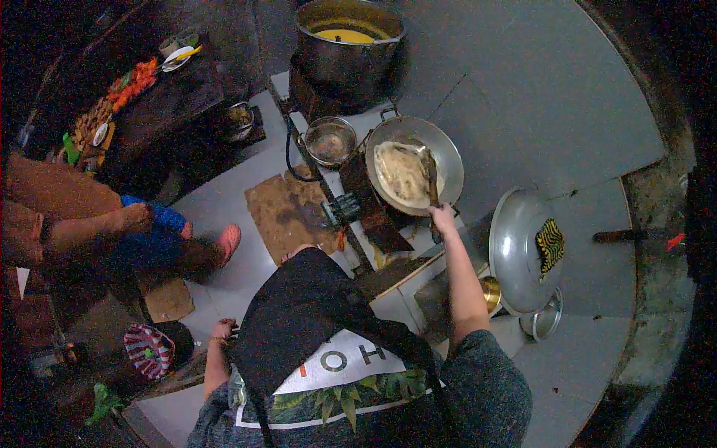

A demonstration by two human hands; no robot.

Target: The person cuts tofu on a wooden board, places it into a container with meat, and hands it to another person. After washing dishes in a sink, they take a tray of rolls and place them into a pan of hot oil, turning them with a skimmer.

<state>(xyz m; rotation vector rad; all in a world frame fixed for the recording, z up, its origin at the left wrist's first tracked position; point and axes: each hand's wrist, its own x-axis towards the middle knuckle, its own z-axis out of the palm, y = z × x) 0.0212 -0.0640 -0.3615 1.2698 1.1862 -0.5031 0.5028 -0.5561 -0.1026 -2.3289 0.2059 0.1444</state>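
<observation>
In the head view, my right hand is closed around the dark handle of a spatula. The spatula's far end rests in a metal wok, over a pale, frothy mass whose kind I cannot make out. Low on the left, my left hand hangs beside my body, its fingers loosely apart and nothing visible in them. Close to the wok's left side stands a smaller metal pan with a little brownish content.
A big dark pot with yellow content stands at the back. On the right leans a large metal lid with a patterned cloth. A cardboard piece lies on the floor. Another person sits at left, near a striped bag.
</observation>
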